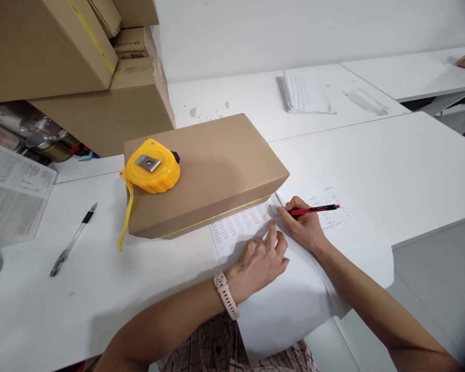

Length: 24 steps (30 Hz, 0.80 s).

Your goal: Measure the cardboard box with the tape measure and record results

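My right hand (pixel 304 225) grips a red and black pencil (pixel 321 209), its tip at a sheet of paper (pixel 251 225) covered in rows of small handwriting. My left hand (pixel 261 261) lies on the same sheet, holding nothing, its fingers apart and loosely bent, with the index finger stretched toward the writing. A pale pink band circles the left wrist. Just beyond the hands, a closed brown cardboard box (pixel 217 160) covers the sheet's upper edge. On its left end sits a yellow tape measure (pixel 153 168), its yellow strap hanging over the side.
A clear pen with a black grip (pixel 73 240) lies on the white table at left. Large cardboard boxes (pixel 135 98) are stacked at the back left. Another printed sheet (pixel 352 227) lies under my right forearm. A stack of folded paper (pixel 304 93) rests farther back.
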Available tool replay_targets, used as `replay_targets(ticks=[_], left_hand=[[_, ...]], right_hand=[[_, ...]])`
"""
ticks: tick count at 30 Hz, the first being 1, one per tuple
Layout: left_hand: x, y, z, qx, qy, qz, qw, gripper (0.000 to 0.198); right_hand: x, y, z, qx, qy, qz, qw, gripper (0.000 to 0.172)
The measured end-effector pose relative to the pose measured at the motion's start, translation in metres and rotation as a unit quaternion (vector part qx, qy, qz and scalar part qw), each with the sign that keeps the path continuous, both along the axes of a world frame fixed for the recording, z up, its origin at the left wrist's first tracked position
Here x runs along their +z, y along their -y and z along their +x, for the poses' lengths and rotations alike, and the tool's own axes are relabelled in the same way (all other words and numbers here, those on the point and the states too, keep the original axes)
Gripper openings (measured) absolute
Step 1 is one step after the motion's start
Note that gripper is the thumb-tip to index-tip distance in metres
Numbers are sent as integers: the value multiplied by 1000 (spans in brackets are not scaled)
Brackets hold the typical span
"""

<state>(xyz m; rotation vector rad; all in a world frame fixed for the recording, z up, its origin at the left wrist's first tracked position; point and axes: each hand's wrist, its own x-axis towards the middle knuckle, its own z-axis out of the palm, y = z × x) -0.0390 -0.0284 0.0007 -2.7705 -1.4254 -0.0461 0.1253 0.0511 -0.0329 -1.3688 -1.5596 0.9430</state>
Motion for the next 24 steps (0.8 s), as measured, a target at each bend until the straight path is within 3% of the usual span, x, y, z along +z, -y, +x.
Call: replay_targets(ticks=[24], left_hand=[[-2, 0, 0, -6, 8, -6, 1000, 55]], right_hand=[[-1, -2, 0, -2, -16, -12, 1000, 31]])
